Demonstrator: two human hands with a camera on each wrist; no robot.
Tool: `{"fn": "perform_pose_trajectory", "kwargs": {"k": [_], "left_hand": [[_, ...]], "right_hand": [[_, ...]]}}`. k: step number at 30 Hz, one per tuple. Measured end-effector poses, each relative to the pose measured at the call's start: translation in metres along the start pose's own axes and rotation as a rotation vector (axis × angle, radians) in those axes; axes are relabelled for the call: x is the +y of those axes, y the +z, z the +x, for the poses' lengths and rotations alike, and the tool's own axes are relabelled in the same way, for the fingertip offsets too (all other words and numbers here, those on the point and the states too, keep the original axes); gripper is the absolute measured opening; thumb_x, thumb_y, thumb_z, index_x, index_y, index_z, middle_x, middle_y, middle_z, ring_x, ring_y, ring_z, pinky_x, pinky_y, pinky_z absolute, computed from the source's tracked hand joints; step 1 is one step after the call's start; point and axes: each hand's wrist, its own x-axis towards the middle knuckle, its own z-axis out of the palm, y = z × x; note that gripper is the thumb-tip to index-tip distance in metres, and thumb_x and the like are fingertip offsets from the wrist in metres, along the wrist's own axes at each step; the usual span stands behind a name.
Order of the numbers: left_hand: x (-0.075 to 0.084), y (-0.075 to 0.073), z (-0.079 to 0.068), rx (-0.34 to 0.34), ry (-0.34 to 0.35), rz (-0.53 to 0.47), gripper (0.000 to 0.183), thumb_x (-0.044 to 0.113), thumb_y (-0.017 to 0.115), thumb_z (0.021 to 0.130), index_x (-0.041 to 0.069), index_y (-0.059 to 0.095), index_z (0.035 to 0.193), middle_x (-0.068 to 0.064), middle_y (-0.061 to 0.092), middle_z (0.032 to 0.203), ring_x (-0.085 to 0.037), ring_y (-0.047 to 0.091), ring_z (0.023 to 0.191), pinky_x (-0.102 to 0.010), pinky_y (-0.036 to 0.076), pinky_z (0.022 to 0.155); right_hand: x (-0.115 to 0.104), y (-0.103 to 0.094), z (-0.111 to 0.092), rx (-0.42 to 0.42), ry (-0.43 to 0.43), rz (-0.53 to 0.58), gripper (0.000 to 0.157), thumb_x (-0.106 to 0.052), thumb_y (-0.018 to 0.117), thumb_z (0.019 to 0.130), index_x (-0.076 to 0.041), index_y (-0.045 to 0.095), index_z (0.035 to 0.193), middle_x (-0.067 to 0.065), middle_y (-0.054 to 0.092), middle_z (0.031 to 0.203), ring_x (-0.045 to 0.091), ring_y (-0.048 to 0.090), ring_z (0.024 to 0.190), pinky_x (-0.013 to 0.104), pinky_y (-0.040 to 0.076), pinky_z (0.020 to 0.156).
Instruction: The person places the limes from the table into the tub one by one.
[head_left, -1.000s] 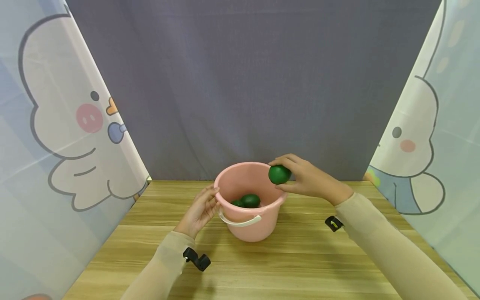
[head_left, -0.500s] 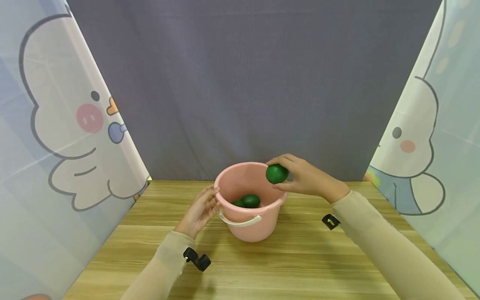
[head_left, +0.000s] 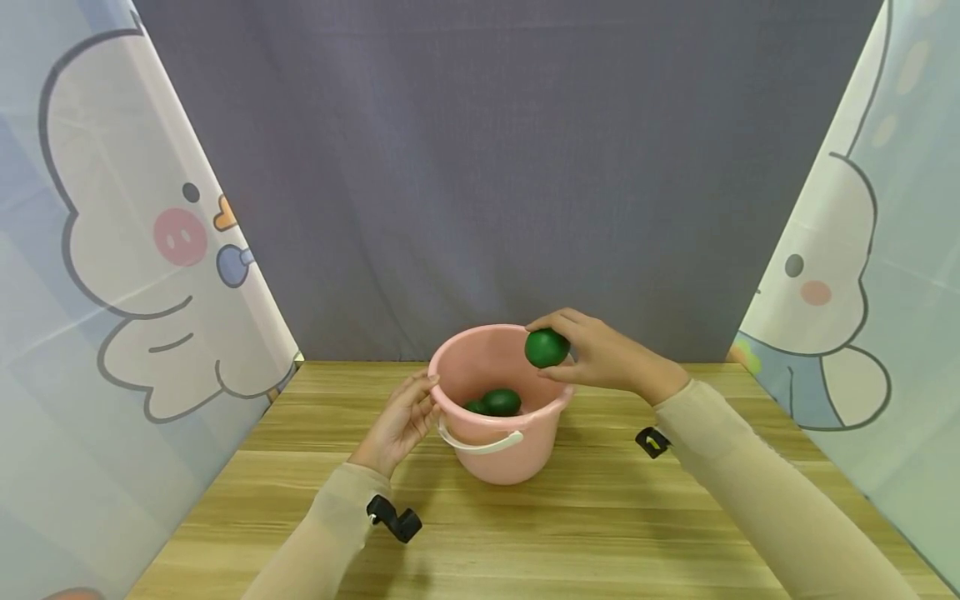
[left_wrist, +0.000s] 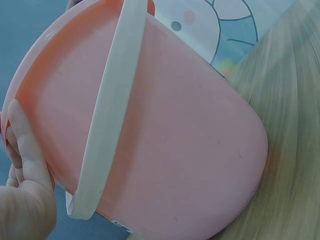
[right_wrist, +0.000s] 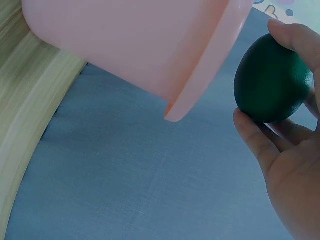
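Observation:
A pink bucket (head_left: 504,462) stands upright on the table, its white handle (head_left: 486,447) hanging down the near side. My left hand (head_left: 396,427) holds the bucket's left rim, and in the left wrist view one finger (left_wrist: 29,150) lies along the outer wall. Over the right rim, my right hand (head_left: 603,354) grips a smooth, dark green avocado-shaped fruit (head_left: 546,348) between thumb and fingers. In the right wrist view that fruit (right_wrist: 272,80) is apart from the bucket. Inside the bucket lie another green fruit (head_left: 502,402) and a partly hidden one (head_left: 475,407).
The wood-grain table (head_left: 600,517) extends around the bucket. A dark grey curtain (head_left: 480,167) closes off the back. Printed cartoon curtains hang at the left (head_left: 135,250) and right (head_left: 840,275). Black wrist mounts (head_left: 393,518) sit on the sleeves.
My right hand has moved slightly left with the green fruit, farther over the bucket's opening. The left hand, the bucket and the fruits inside stay put.

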Motion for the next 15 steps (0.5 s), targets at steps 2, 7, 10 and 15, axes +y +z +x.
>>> {"fn": "perform_pose_trajectory", "kwargs": {"k": [2, 7, 10, 15], "left_hand": [[0.0000, -0.0001, -0.0001, -0.002, 0.003, 0.001, 0.024, 0.005, 0.054, 0.100, 0.007, 0.048, 0.123, -0.007, 0.053, 0.103, -0.008, 0.061, 0.071, -0.011, 0.055, 0.057], [-0.0002, 0.0002, -0.0008, -0.006, 0.013, 0.019, 0.026, 0.005, 0.052, 0.100, 0.006, 0.047, 0.125, -0.006, 0.055, 0.101, -0.007, 0.061, 0.071, -0.010, 0.055, 0.057], [-0.0002, 0.0002, -0.0008, -0.004, 0.014, 0.023, 0.026, 0.005, 0.052, 0.100, 0.006, 0.047, 0.126, -0.005, 0.055, 0.100, -0.006, 0.061, 0.071, -0.010, 0.055, 0.057], [-0.0003, -0.0004, -0.0002, -0.004, 0.015, 0.017, 0.024, 0.005, 0.052, 0.101, 0.007, 0.048, 0.124, -0.006, 0.055, 0.100, -0.007, 0.061, 0.071, -0.010, 0.055, 0.058]], "right_hand": [[-0.0007, 0.0011, 0.0013, -0.006, 0.001, 0.009, 0.055, -0.026, 0.082, 0.086, -0.010, 0.058, 0.133, 0.007, 0.057, 0.124, 0.016, 0.059, 0.098, 0.034, 0.060, 0.080], [-0.0001, 0.0046, 0.0042, -0.012, -0.009, 0.020, 0.054, -0.024, 0.081, 0.087, -0.011, 0.058, 0.134, 0.007, 0.057, 0.124, 0.017, 0.059, 0.102, 0.035, 0.059, 0.082], [0.0005, 0.0060, 0.0058, -0.016, -0.005, 0.018, 0.054, -0.024, 0.080, 0.087, -0.011, 0.058, 0.134, 0.007, 0.057, 0.125, 0.016, 0.059, 0.102, 0.032, 0.058, 0.083], [0.0014, 0.0076, 0.0078, -0.016, 0.006, 0.017, 0.055, -0.025, 0.080, 0.086, -0.010, 0.058, 0.134, 0.006, 0.057, 0.125, 0.016, 0.058, 0.103, 0.031, 0.058, 0.082]]}}
